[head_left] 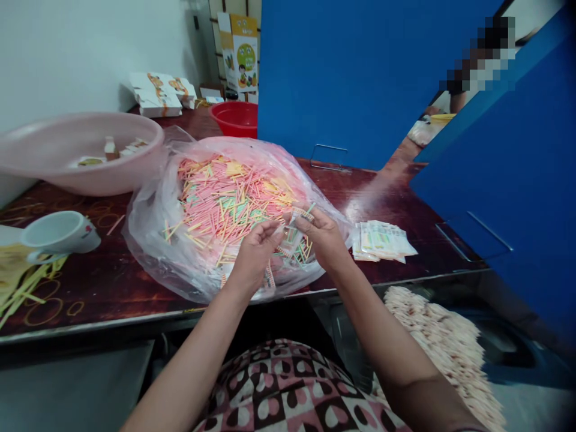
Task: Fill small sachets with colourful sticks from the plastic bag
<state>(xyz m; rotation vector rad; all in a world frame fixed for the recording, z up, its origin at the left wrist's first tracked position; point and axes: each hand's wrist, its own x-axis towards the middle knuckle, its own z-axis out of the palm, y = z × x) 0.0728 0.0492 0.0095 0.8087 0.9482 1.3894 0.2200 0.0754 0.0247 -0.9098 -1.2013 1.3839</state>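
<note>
Over a large pile of thin pink, yellow and green sticks (225, 201), both hands work close together. The pile lies in a big open clear plastic bag (153, 252) with a pinkish rim. Between my hands is a small clear printed packet (291, 239). My left hand (257, 249) is closed, its fingertips pinching the packet's left edge. My right hand (324, 235) grips the packet's upper right part, and a green stick (310, 209) shows at its fingertips. Just right of it lies a stack of filled flat packets (384, 240). More printed packets lie partly hidden below my left hand.
At left are a pink basin (81, 150), a white mug (60, 235) and rubber bands on the dark table (112, 300). Behind stand white boxes (157, 96) and a red bowl (234, 117). Blue panels (337, 78) rise at the back and right; a person is partly visible between them.
</note>
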